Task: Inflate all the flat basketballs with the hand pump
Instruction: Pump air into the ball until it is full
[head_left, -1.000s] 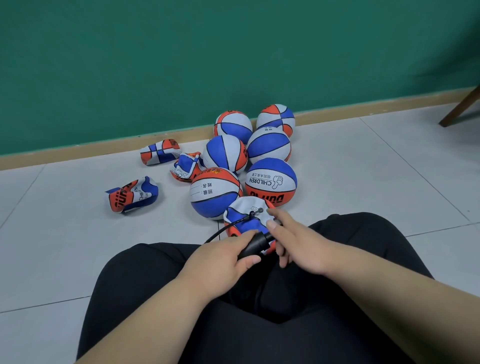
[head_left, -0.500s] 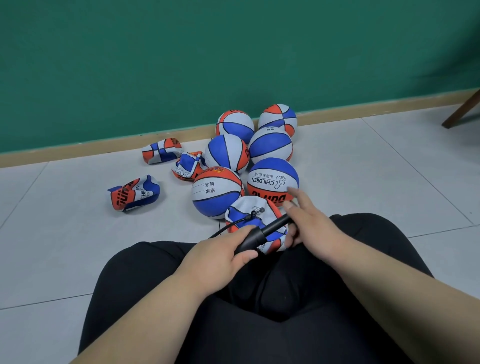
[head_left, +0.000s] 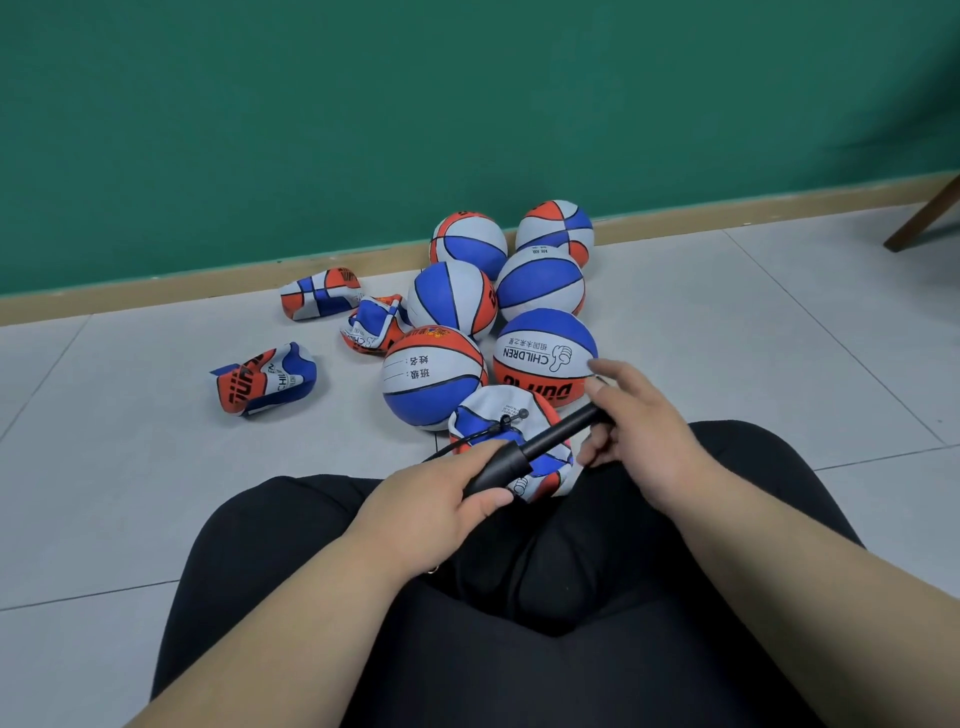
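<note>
Our right hand (head_left: 639, 431) has pulled away from our left hand (head_left: 436, 499), toward the far right, and drawn the handle end of the pump (head_left: 498, 467) with it. A second ago the two hands sat together on the closed pump; now a long black rod (head_left: 561, 428) shows between them. The right hand has left the flat ball (head_left: 488, 410), whose white top is uncovered, and now overlaps the round ball (head_left: 545, 353) printed CHILDREN.
</note>
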